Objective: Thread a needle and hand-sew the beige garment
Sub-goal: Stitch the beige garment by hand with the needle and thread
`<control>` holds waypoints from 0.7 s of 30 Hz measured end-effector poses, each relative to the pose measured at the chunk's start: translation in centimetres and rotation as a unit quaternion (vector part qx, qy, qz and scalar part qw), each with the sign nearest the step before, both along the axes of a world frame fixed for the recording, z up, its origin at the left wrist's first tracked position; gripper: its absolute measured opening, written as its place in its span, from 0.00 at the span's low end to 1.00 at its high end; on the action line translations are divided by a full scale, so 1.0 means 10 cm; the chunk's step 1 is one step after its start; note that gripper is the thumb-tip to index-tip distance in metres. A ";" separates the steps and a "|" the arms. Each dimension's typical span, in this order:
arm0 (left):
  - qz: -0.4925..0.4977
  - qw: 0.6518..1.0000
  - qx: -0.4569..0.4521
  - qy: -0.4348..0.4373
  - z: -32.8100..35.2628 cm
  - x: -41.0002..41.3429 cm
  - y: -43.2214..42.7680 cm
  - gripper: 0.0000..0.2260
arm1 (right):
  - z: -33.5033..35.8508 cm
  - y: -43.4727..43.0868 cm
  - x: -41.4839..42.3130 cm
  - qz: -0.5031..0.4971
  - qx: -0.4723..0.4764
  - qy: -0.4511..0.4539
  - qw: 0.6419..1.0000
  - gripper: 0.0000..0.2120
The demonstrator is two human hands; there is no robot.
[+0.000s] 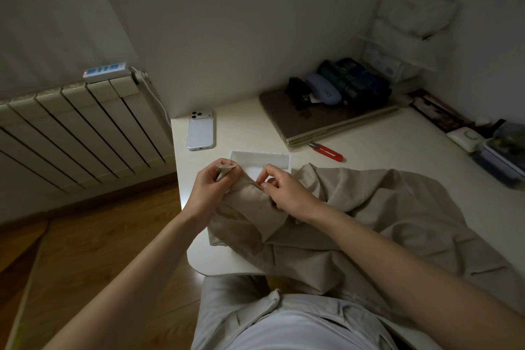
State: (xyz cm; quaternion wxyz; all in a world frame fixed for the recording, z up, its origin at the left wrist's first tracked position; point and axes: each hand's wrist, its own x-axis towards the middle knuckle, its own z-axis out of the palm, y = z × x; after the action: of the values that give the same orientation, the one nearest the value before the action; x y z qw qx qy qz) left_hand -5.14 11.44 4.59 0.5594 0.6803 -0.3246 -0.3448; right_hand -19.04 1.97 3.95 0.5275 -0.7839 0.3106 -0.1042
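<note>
The left hand pinches a raised fold of the beige garment, the right hand pinches its seam just beside, and the cloth spreads rightward across the white table.

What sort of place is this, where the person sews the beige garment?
Probably a room in a home, not a workshop: a white desk in a corner, a wall radiator beside it, and a phone lying on the desk.

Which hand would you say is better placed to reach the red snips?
Probably the right hand: the snips lie on its side, while the left hand grips the garment farther off.
</note>
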 end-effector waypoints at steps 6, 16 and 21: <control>0.001 1.000 0.002 0.021 -0.01 0.01 -0.01 0.05 | -0.04 -0.03 0.01 -0.004 0.005 -0.016 1.000 0.12; -0.005 0.999 0.027 0.044 -0.07 0.04 -0.04 0.07 | -0.03 -0.02 0.00 0.004 0.078 -0.043 0.996 0.10; -0.029 0.999 0.019 0.022 -0.08 -0.03 -0.08 0.06 | -0.02 0.02 0.03 0.008 0.123 -0.087 0.989 0.06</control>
State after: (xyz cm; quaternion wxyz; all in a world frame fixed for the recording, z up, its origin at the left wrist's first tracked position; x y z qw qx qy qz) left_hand -5.40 10.64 3.75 0.5432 0.6734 -0.3256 -0.3814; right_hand -18.72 2.21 3.75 0.6458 -0.7032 0.2682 -0.1286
